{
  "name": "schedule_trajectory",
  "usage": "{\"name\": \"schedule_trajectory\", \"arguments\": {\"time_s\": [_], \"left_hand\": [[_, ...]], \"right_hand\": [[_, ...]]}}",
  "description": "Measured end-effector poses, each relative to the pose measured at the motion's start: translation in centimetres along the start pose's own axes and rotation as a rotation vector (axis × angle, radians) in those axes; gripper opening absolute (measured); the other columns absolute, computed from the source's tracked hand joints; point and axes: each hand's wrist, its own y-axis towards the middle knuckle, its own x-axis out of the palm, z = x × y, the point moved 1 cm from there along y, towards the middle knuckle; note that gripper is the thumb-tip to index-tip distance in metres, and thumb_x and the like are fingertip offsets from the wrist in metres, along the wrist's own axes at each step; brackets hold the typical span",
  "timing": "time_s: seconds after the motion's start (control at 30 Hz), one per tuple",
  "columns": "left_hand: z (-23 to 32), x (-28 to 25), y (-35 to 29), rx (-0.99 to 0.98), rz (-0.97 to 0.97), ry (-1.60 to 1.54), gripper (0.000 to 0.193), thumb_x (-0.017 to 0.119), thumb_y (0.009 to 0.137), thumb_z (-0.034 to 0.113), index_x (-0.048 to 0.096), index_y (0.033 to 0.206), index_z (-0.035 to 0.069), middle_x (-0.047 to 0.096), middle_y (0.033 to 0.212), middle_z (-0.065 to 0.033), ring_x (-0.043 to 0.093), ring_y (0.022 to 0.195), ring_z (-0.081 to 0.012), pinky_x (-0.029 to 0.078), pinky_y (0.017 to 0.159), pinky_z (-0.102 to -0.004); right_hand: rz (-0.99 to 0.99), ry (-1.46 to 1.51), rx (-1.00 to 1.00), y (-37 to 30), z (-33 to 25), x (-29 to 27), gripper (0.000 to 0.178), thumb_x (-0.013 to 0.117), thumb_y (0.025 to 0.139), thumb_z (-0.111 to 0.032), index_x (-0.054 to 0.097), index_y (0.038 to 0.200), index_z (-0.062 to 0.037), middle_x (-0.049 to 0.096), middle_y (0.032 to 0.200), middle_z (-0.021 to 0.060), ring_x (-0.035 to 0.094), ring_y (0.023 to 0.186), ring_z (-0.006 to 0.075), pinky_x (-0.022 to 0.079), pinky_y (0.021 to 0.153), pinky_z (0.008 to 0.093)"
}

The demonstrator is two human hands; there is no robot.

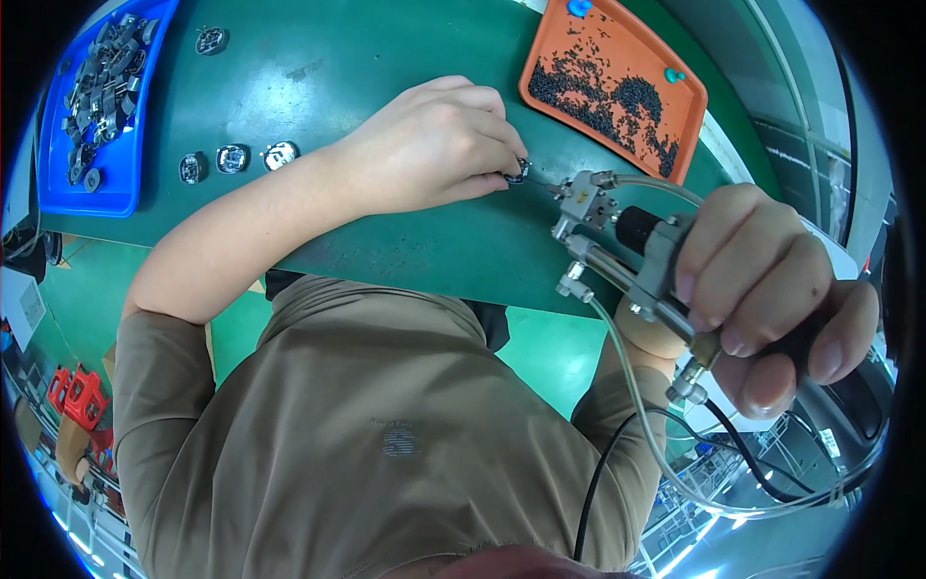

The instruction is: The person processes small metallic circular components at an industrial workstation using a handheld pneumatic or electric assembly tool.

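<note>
My left hand reaches across the green tabletop, fingers pinched round a small dark-and-silver round part, most of which the fingertips hide. In my right hand is a pistol-grip tool with a metal valve block, a black knob and attached hoses. Its thin tip points left, at or very close to the held part; contact I cannot make out. Left of my forearm, a row of similar round parts lies apart: one dark part, another and a brighter one.
An orange tray of small black pieces stands at the far right, holding two blue-green knobs. A blue tray heaped with grey metal parts stands at the left. One more round part lies at the back. The clear hose loops beside my right arm.
</note>
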Motion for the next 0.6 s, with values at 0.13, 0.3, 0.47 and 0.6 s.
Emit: {"name": "schedule_trajectory", "arguments": {"time_s": [0.13,0.3,0.47,0.6], "left_hand": [[0.1,0.1,-0.1,-0.002,0.001,0.003,0.018,0.082,0.079,0.015,0.078,0.094,0.007,0.075,0.108,-0.0009,0.064,0.097,-0.0225,0.051,0.088,-0.0385],[0.2,0.3,0.2,0.004,0.001,0.009,0.018,0.082,0.078,0.015,0.078,0.094,0.007,0.075,0.108,-0.0011,0.064,0.095,-0.0222,0.051,0.087,-0.0379],[-0.2,0.2,0.4,0.014,0.002,0.016,0.017,0.082,0.078,0.015,0.078,0.093,0.007,0.075,0.107,-0.0012,0.064,0.094,-0.0222,0.051,0.086,-0.0375],[-0.5,-0.3,0.5,0.026,0.008,0.031,0.017,0.081,0.079,0.016,0.077,0.092,0.007,0.075,0.108,-0.0011,0.065,0.093,-0.0215,0.051,0.086,-0.0368]], "right_hand": [[-0.024,0.016,-0.012,0.3,0.7,0.6,0.028,0.073,0.096,-0.020,0.057,0.119,-0.0188,0.061,0.078,-0.0015,0.060,0.058,0.0097,0.049,0.056,0.0269],[-0.031,0.021,-0.020,0.2,1.0,0.8,0.028,0.073,0.097,-0.019,0.056,0.120,-0.0194,0.060,0.078,-0.0015,0.060,0.058,0.0102,0.050,0.055,0.0264],[-0.071,0.005,0.008,0.7,1.2,0.4,0.029,0.073,0.097,-0.019,0.055,0.121,-0.0197,0.060,0.078,-0.0015,0.060,0.058,0.0104,0.050,0.055,0.0267],[-0.072,-0.030,0.003,1.4,1.5,0.9,0.026,0.072,0.097,-0.017,0.054,0.116,-0.0189,0.060,0.076,-0.0013,0.059,0.057,0.0114,0.050,0.054,0.0277]]}}
